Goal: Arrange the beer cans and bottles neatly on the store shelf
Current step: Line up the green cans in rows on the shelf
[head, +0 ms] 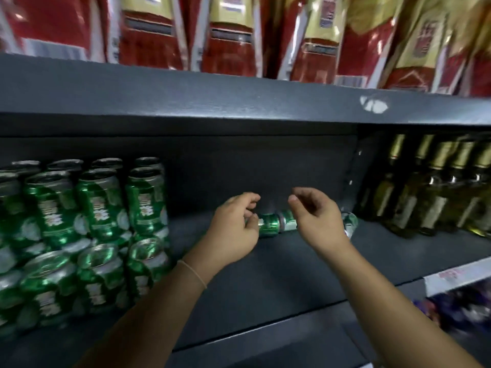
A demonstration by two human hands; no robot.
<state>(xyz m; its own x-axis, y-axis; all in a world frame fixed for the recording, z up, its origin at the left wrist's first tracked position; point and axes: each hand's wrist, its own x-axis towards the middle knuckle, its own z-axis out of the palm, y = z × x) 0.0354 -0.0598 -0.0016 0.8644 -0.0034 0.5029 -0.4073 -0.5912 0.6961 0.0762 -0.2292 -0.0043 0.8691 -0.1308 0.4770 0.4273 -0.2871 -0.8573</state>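
Both arms are stretched deep into the dark shelf [265, 274]. The left hand [233, 229] and right hand [316, 221] are held with loosely curled fingers, apparently gripping nothing. Fallen green cans [276, 225] are seen lying at the back, just behind them.

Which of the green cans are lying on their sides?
The loose cans at the back of the shelf, between the hands. The stacked cans at left stand upright in two tiers.

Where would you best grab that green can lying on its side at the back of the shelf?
Probably round the middle of the green can, coming from the front and above. It lies on its side along the back wall, so its round body faces you, with the left hand beside one end.
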